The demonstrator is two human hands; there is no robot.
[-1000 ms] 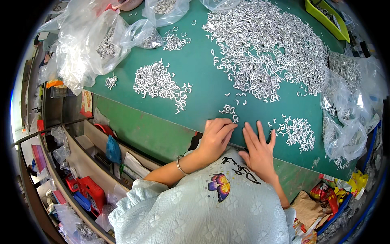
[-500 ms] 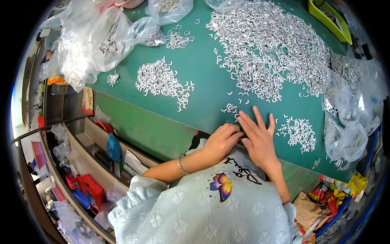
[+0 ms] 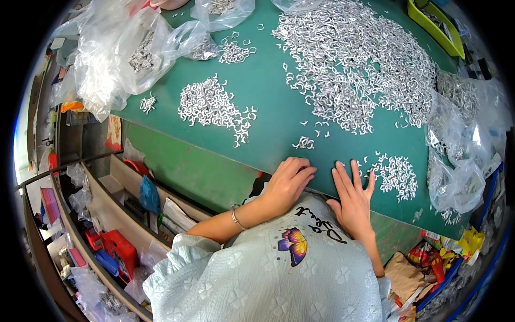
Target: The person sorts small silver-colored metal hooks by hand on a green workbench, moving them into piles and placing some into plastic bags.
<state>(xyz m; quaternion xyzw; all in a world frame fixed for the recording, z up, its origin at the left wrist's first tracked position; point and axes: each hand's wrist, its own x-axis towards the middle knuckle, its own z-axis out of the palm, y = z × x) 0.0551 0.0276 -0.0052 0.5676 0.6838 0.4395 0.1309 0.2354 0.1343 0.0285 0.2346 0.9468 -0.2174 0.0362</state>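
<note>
My right hand (image 3: 354,204) lies at the table's near edge with its fingers spread. Its fingertips come close to a small heap of curved silver metal pieces (image 3: 398,177) on the right. To its left, my left hand (image 3: 287,185) rests on the edge, fingers curled and pressed together; whatever they may hold is hidden. Just beyond the hands sits a little cluster of the same curved pieces (image 3: 304,143). A far larger pile of them (image 3: 359,64) spreads across the back, and a medium heap (image 3: 212,104) lies to the left.
Clear plastic bags with metal pieces stand at the left (image 3: 107,59) and right (image 3: 456,155) of the green table (image 3: 279,118). A yellow-green tray (image 3: 437,27) is at the far right. An open drawer (image 3: 145,188) lies below left; snack packets (image 3: 429,257) fill a bin below right.
My hands have drawn apart: the right moved right and toward me, the left slightly left. Loose pieces by the right fingertips now lie nearer the right heap.
</note>
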